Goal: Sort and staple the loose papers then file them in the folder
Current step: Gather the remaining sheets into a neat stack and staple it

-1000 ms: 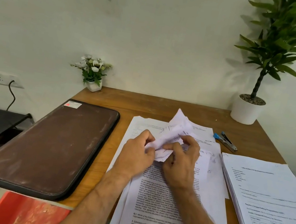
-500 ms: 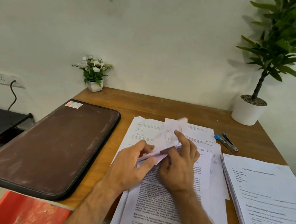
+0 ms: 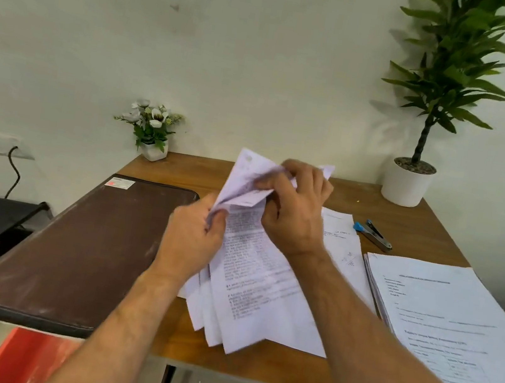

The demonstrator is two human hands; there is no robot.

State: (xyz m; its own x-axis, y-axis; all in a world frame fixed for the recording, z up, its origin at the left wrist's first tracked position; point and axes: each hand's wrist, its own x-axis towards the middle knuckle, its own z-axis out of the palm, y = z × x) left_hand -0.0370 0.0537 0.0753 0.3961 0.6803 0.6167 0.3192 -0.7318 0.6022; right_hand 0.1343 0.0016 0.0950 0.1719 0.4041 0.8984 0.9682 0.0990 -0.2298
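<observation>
Loose papers (image 3: 250,277): a fanned bundle lifted at its far end, near end resting on the table (image 3: 250,361), just right of the folder (image 3: 77,246). Top sheets folded back and crumpled up over the bundle.

Left hand (image 3: 192,241) pinches the bundle's left edge at the fold, fingers curled round the sheets. Right hand (image 3: 296,208) grips the turned-back top sheets, fingers closed over them (fingertips hidden behind paper, so exact sheet count can't be told).

Step looks like sorting: leafing through pages, nothing squared up or stapled yet.

Folder is closed, flat, its near end overhanging the table edge. Stapler (image 3: 373,233) lies well right of the folder, past the bundle, untouched. A second stack of papers (image 3: 442,324) sits further right again, separate from the held bundle; more sheets lie flat under it.

Next move likely calls for flattening the turned sheets, tapping edges flush, then freeing one hand to reach the stapler. Risk: creased corners won't align cleanly.
</observation>
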